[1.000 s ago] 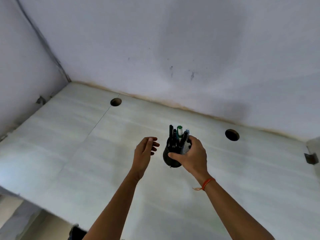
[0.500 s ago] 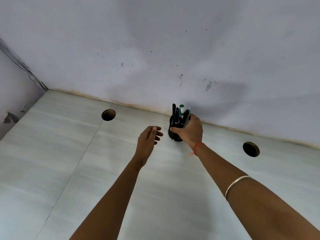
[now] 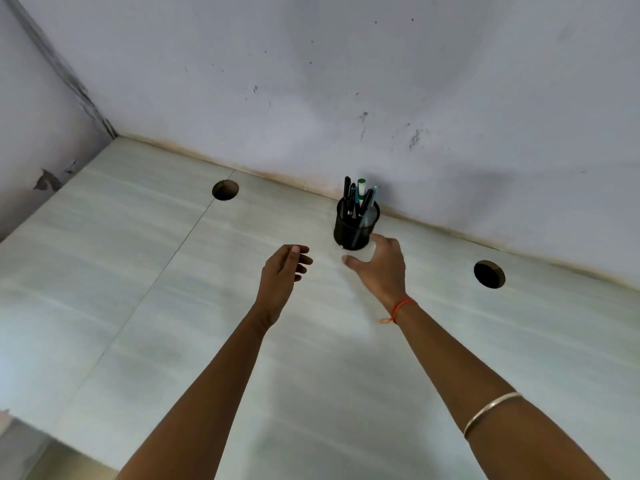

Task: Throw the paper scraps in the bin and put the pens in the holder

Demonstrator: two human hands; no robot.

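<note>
Both hands hover empty over a pale worktop [image 3: 173, 306]. The left hand [image 3: 282, 273] is loosely curled; the right hand [image 3: 379, 268], fingers spread, sits just in front of a black mesh holder [image 3: 355, 226] of pens [image 3: 356, 195], standing upright at the worktop's back edge.

No readable text, labels or numbers anywhere.

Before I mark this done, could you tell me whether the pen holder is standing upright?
Upright: the black mesh pen holder stands on the desk, pens pointing up.
</note>
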